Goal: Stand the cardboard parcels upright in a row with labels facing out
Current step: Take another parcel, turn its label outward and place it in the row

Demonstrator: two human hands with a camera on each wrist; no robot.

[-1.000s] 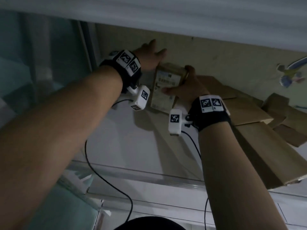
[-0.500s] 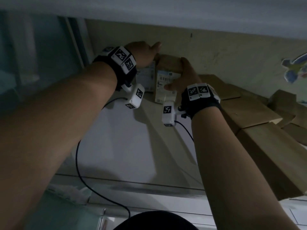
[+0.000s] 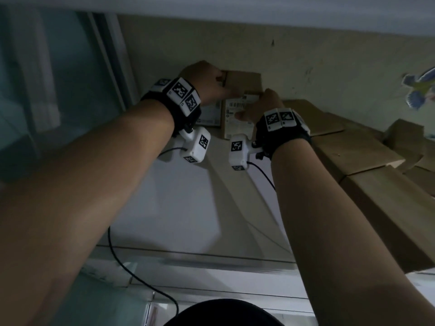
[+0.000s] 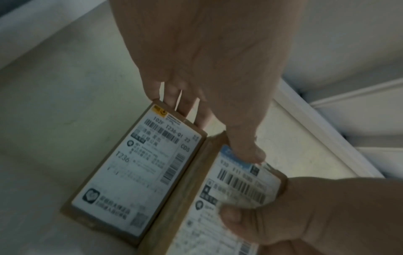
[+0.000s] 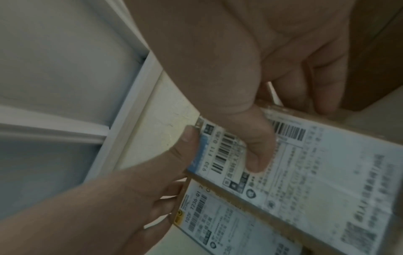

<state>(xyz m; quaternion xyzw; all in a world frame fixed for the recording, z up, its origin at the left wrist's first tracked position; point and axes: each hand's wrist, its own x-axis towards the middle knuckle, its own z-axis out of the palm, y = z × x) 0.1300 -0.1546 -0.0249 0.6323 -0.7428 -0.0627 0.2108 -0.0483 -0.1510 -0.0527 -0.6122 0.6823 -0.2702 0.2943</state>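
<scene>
Two cardboard parcels stand upright side by side at the back wall, white labels facing me. The first parcel point(image 3: 210, 115) point(image 4: 139, 170) point(image 5: 220, 224) is on the left. The second parcel point(image 3: 237, 124) point(image 4: 218, 203) point(image 5: 316, 172), with a blue-topped label, touches its right side. My left hand point(image 3: 207, 81) point(image 4: 218, 112) point(image 5: 152, 181) hooks its fingers behind the first parcel's top, and its thumb presses the second parcel's top corner. My right hand point(image 3: 261, 107) point(image 5: 283, 96) point(image 4: 305, 210) grips the second parcel, thumb on the label, fingers round its far side.
Several plain cardboard parcels point(image 3: 353, 147) lie flat in a heap on the right of the white shelf point(image 3: 176, 208), one large parcel point(image 3: 400, 208) nearest me. A window frame point(image 3: 106, 67) stands at the left. Wrist camera cables trail over the shelf's front edge.
The second parcel was tilted in my right hand; it now stands upright against the first. My left hand has moved from the wall onto the parcels' tops.
</scene>
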